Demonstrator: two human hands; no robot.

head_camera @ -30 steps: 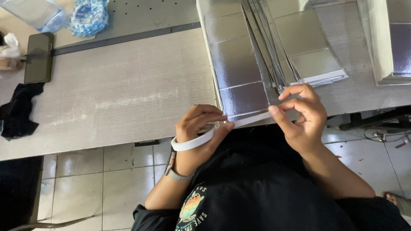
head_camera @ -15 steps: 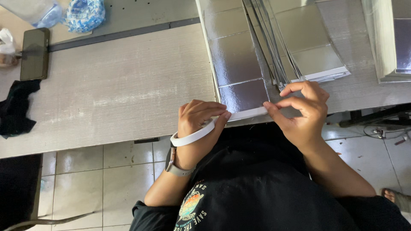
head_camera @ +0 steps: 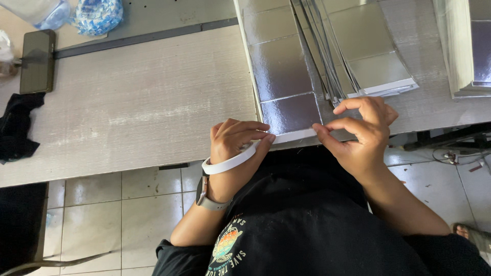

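On the far left of the pale wooden surface (head_camera: pixel 133 102) lay one dark phone (head_camera: pixel 37 61), face up, and beside the surface edge one black cloth (head_camera: pixel 18 128) hung over. At the far edge stood one clear plastic bottle (head_camera: pixel 43 11) and one blue patterned bag (head_camera: pixel 97 15), both well apart from the hands. To the right of the silver sheet lay a fanned pile of silver sheets (head_camera: pixel 368 61); how many they were could not be counted. At the right border stood one more stack of card sheets (head_camera: pixel 463 51). None of these things stood between the hands and the sheet.

The long silver sheet (head_camera: pixel 284 76) lay across the surface, its near end with a white edge strip (head_camera: pixel 296 136) reaching the front edge of the surface. The left hand (head_camera: pixel 235 145) was closed around a white tape ring (head_camera: pixel 230 161), which circled the hand, and its fingertips (head_camera: pixel 266 138) touched the left end of the white strip. The right hand (head_camera: pixel 360 133) pinched the right end of the same strip between thumb and forefinger, the other fingers curled above it. So the strip lay just between the two hands. One grey wristwatch (head_camera: pixel 207 197) sat on the left wrist.
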